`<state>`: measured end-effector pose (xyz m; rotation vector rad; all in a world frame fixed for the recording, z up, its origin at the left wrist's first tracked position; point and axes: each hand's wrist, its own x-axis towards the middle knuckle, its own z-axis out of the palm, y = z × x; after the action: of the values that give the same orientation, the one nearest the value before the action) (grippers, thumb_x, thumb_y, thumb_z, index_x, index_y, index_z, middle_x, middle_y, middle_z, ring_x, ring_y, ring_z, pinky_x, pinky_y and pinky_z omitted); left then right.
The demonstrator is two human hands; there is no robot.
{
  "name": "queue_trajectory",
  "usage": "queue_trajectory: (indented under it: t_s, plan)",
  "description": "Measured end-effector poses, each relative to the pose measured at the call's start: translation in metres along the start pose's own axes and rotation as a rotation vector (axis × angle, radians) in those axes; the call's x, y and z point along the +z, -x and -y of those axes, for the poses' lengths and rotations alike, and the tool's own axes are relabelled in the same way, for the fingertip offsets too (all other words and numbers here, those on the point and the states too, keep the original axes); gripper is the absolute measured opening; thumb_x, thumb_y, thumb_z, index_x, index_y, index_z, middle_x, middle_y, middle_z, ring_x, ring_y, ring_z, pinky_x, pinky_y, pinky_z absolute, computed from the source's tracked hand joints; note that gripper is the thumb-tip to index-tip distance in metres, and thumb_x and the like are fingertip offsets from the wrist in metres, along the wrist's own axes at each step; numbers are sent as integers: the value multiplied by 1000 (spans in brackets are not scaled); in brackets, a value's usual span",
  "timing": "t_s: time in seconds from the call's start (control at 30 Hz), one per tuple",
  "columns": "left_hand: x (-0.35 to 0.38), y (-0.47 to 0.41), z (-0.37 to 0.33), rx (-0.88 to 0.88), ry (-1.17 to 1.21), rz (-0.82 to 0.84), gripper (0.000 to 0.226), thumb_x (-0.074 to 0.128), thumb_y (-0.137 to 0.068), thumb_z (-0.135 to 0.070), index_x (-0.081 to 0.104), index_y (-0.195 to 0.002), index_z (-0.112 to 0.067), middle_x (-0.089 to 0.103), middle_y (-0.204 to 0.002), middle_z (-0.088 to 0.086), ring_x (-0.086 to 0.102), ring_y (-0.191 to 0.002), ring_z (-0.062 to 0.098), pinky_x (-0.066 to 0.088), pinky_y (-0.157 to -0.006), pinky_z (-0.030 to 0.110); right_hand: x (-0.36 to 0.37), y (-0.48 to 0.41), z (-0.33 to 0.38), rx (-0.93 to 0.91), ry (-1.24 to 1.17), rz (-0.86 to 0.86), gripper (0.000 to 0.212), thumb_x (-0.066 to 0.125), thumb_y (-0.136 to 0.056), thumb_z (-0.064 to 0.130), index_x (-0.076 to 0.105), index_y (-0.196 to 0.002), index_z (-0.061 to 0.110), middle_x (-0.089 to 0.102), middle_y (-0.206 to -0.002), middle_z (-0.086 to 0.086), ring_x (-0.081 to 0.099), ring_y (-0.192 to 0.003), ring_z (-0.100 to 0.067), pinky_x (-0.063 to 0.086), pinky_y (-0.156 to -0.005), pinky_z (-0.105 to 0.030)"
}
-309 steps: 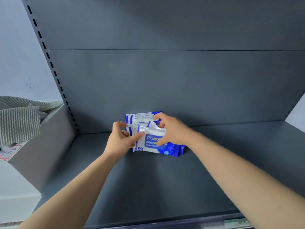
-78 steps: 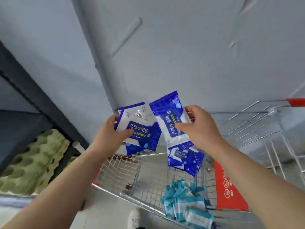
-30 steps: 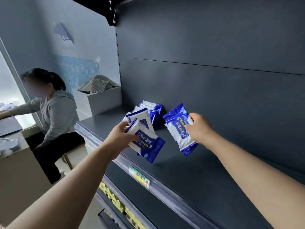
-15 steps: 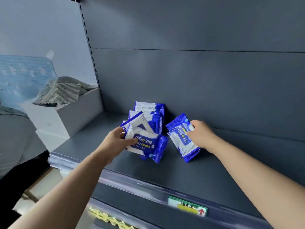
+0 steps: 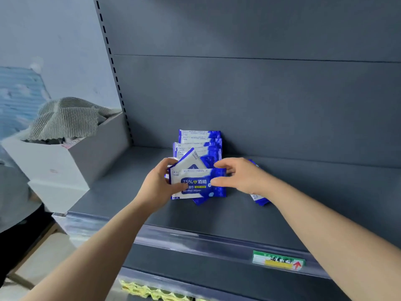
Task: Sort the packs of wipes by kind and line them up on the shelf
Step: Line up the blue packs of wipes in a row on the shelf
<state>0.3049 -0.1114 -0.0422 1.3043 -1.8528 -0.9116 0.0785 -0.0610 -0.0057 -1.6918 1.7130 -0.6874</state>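
Two hands are busy with small blue and white packs of wipes on a dark grey shelf (image 5: 217,216).

At about 9 o'clock, off the end of the shelf, sits a white box (image 5: 65,161) with a striped cloth (image 5: 67,120) on top. It has no part in the job.

The left hand (image 5: 159,187) is wrapped around two packs. The front pack (image 5: 196,184) faces us, so its words can be read. A second pack (image 5: 188,162) is tipped behind it. The thumb is on the front and the fingers go around the left end.

Straight behind, at 12 o'clock, a row of packs (image 5: 198,142) stands on edge against the back wall of the shelf.

The right hand (image 5: 240,177) pinches the right end of the front pack, thumb in front and fingers behind. Just past that hand, at 3 o'clock, one more pack (image 5: 259,198) lies on the shelf, mostly hidden by the wrist.

These packs look light and squishy, with smooth, slippery wrap. I think they would bend or slide if held by a corner. The best way is to hold each one by its two short ends, then stand it up at the front of the row. A soft pack may flop over, so it should lean on the one behind it.
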Motion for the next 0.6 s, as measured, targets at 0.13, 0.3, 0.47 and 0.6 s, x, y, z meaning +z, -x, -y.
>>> queue_trajectory:
  t_s: [0.13,0.3,0.47,0.6]
  plan:
    - [-5,-1,-1,-28,-162,-16,37,84,-70,-30,52,-87,-33,63,-82,-19,65,-70,9,46,-54,22,17,-13,9,-12,95,-29,48,77,-77,31,61,-121,25,62,-119,6,61,-100,-14,52,-83,-30]
    - [-15,-6,4,-114,-401,-44,33,78,-69,-55,57,-71,-28,55,-69,-13,53,-58,6,33,-48,22,20,-33,6,48,146,-57,43,76,-70,39,57,-77,1,61,-71,-9,52,-63,-26,45,-59,-33]
    - [-16,-20,19,-188,-453,-19,70,76,-64,-63,55,-114,-18,59,-108,-3,58,-86,12,43,-68,27,20,-49,-1,105,88,-25,35,74,-74,24,55,-78,-5,65,-77,-20,57,-62,-21,50,-61,-32]
    - [-14,-30,17,-184,-233,98,96,85,-66,-43,30,-141,-22,63,-109,-10,62,-85,7,49,-69,23,27,-58,-8,70,-3,-87,21,70,-75,9,60,-84,-8,69,-85,-22,67,-75,-35,58,-71,-44]
